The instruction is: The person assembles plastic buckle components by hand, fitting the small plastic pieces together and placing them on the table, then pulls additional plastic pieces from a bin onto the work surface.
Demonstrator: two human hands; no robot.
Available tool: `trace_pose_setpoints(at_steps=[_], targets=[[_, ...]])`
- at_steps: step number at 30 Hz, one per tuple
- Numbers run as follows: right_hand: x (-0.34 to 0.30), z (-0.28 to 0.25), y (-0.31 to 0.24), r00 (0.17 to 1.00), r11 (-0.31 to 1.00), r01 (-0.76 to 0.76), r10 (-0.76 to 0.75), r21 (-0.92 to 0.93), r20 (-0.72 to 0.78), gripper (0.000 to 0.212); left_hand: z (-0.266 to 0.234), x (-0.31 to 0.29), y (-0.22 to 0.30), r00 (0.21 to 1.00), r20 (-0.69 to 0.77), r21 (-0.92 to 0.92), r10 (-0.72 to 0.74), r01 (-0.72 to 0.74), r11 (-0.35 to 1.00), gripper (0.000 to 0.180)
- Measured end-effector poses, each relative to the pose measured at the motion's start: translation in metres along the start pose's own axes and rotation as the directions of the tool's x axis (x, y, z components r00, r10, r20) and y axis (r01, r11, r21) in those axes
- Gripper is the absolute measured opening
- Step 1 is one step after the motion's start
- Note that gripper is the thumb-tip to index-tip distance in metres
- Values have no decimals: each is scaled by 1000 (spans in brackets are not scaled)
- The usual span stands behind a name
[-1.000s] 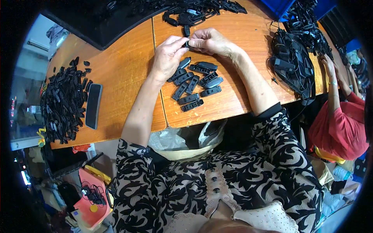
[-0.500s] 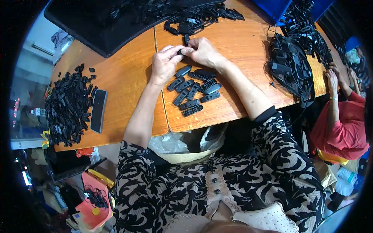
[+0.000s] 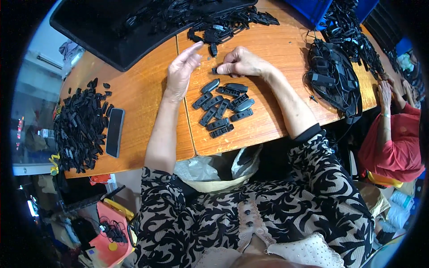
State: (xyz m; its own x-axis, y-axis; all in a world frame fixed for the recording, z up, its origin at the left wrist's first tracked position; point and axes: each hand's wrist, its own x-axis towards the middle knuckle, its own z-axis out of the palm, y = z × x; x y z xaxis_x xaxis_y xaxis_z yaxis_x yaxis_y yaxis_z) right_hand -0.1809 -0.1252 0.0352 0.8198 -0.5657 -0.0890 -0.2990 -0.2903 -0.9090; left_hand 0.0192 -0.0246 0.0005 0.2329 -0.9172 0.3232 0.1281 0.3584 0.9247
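Note:
My left hand (image 3: 179,77) is raised over the wooden table with its fingers stretched out and nothing in it. To its right, my right hand (image 3: 243,62) pinches a small black plastic part (image 3: 214,70) between thumb and fingers; most of the part is hidden. Just beyond, a single black piece (image 3: 213,50) lies at the near edge of a heap of black plastic parts (image 3: 219,29). Between my forearms several oblong black plastic pieces (image 3: 222,110) are spread in a loose group, some showing a hollow ribbed side, others a smooth one.
A large black tray (image 3: 96,33) stands far left. At left lie a big pile of black parts (image 3: 80,129) and a phone (image 3: 115,133). A black mesh bag (image 3: 333,80) and a blue bin (image 3: 308,11) are at right, near a co-worker in red (image 3: 393,143).
My hands have parted. The left has let go, moved slightly left and stretched its fingers; the right has come down a little toward the table, still pinching the small part.

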Motion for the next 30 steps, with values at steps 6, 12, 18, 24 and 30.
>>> trace_pose_setpoints(at_steps=[6,12,18,24,30], targets=[[24,-16,35,795,920,196,-352,-340,-493,47,24,35,-11,957,-252,475,-143,252,843,45],[39,6,31,799,681,-97,-382,-726,-465,40,31,47,-6,984,-161,862,-77,178,474,27],[28,1,31,818,586,-15,-459,-810,-347,60,14,15,8,980,189,947,64,-199,252,16],[19,-4,31,830,856,29,-309,-517,-464,29,24,-12,-6,990,-138,564,30,54,824,27],[18,8,13,988,974,126,-106,189,-114,32,7,-15,-2,998,-54,558,27,8,830,24]])
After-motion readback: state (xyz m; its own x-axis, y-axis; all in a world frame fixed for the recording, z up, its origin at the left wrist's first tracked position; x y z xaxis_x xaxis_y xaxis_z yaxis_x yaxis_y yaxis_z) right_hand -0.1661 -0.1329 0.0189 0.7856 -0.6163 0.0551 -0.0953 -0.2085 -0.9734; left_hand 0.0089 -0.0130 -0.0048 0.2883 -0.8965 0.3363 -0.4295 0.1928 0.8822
